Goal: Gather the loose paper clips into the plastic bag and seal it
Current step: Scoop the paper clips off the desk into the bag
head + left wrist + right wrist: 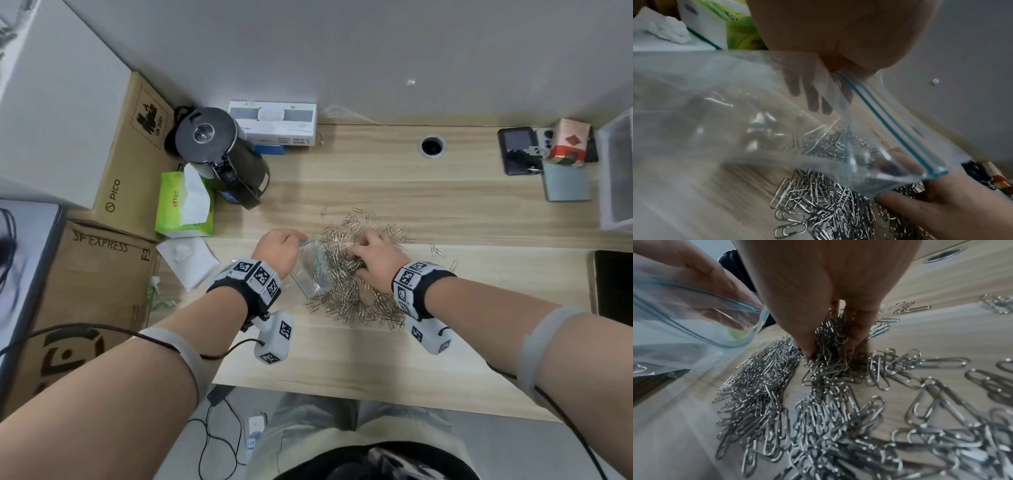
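The plastic bag (312,270) is pinched at its rim by the left hand (279,251); paper clips (830,344) are bunched in the right hand's (376,255) curled fingers (807,337). The mouth, seemingly open, should be held wide.

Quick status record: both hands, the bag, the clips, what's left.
left hand: pinches the plastic bag at its zip edge, holding the mouth open
right hand: fingers curled round a bunch from the paper clips
bag: unsealed, some clips inside
clips: most still heaped on the desk
remaining: fill, seal
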Motion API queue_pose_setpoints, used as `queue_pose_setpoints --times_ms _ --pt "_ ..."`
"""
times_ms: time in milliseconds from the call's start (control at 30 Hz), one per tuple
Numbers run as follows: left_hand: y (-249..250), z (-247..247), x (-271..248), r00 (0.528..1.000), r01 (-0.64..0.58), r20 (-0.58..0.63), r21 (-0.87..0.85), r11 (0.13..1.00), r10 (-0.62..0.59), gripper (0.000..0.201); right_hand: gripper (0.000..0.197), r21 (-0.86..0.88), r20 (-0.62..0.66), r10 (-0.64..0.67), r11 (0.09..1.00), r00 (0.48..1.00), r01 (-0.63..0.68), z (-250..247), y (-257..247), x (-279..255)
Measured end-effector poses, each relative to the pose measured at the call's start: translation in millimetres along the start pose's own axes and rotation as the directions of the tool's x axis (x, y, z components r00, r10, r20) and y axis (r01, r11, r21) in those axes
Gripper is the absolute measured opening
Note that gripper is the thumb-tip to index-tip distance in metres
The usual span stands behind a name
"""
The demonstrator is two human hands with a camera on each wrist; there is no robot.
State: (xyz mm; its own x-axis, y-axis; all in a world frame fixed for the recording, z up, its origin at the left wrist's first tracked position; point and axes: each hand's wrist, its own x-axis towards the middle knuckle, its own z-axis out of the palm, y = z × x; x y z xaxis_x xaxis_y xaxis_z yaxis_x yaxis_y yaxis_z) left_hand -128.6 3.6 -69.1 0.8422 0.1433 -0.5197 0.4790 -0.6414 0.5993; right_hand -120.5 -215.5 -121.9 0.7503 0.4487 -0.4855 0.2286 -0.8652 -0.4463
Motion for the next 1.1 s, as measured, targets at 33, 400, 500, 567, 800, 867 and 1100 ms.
queue_pose_setpoints --times_ms 33,400,500,567,800,867,1100 --pt "1 1 0 1.000 0.007 -0.004 0.000 1.000 -0.007 0.039 0.030 0.015 0.001 -0.002 1.000 1.000 0.002 0 1 0" --pt "20 0 -1 0.998 0.061 -0.004 0.121 0.991 -0.061 0.041 0.010 0.317 -0.061 0.111 0.945 0.992 -0.086 -22 9 5" --pt "24 3 2 0.998 0.046 0.041 0.205 0.978 -0.056 0.041 0.007 0.398 -0.006 0.137 0.909 0.991 -0.123 -35 7 7" --pt "26 5 4 0.998 0.018 0.051 0.257 0.966 -0.032 0.039 0.009 0.452 0.012 0.113 0.886 0.994 -0.106 -46 2 9" --pt "35 8 6 0.995 -0.043 0.102 0.251 0.967 0.018 0.038 0.019 0.583 0.046 0.008 0.812 0.999 -0.033 -49 -40 16" --pt "36 7 5 0.995 -0.040 0.099 0.204 0.978 0.020 0.038 0.020 0.568 0.063 -0.007 0.823 0.998 -0.030 -40 -50 18" --pt "29 3 5 0.997 -0.017 0.083 0.173 0.985 0.003 0.037 0.032 0.626 0.207 -0.180 0.780 0.962 0.011 -33 -58 20"
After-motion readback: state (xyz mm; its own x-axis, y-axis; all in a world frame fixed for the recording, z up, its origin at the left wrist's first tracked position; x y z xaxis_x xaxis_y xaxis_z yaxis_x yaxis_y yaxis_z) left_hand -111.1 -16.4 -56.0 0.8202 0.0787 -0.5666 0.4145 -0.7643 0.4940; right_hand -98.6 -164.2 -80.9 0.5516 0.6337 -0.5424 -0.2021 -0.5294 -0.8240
